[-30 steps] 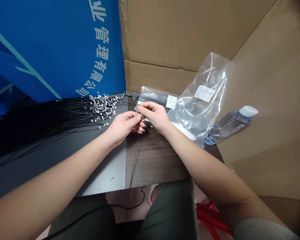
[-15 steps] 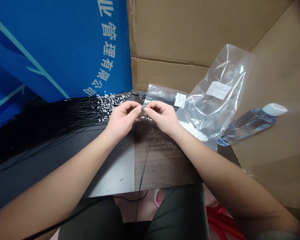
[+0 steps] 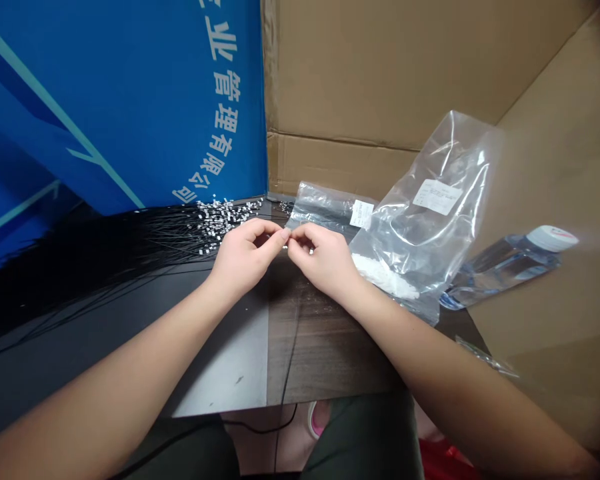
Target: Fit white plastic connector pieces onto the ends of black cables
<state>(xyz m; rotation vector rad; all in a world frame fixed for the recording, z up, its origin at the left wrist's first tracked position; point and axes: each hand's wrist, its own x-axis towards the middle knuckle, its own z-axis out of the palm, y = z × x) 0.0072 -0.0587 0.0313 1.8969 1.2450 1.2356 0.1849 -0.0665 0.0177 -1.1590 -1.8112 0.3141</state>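
Note:
My left hand point(image 3: 241, 259) and my right hand point(image 3: 326, 259) meet fingertip to fingertip above the table, each closed in a pinch. A thin black wire point(image 3: 291, 347) runs down from under the right fingers, across the tabletop and over its front edge. Whatever small piece sits between the fingertips is hidden. Just beyond the left hand are many small white connectors point(image 3: 225, 212) on the ends of a thick bundle of black wires point(image 3: 95, 257). Close to the right hand, small white pieces point(image 3: 386, 277) lie heaped at a clear plastic bag point(image 3: 415, 237).
A flatter clear bag point(image 3: 320, 203) with a white label lies behind the hands. To the right a water bottle point(image 3: 510, 267) leans on its side by the cardboard wall point(image 3: 545, 193). A blue printed panel point(image 3: 145, 100) stands at the back left. A black cable point(image 3: 260, 427) hangs below the table edge.
The view has tilted up slightly, so everything sits lower in the picture. The right fingers have curled in more, and the fingertips are closer together, covering the small piece between them.

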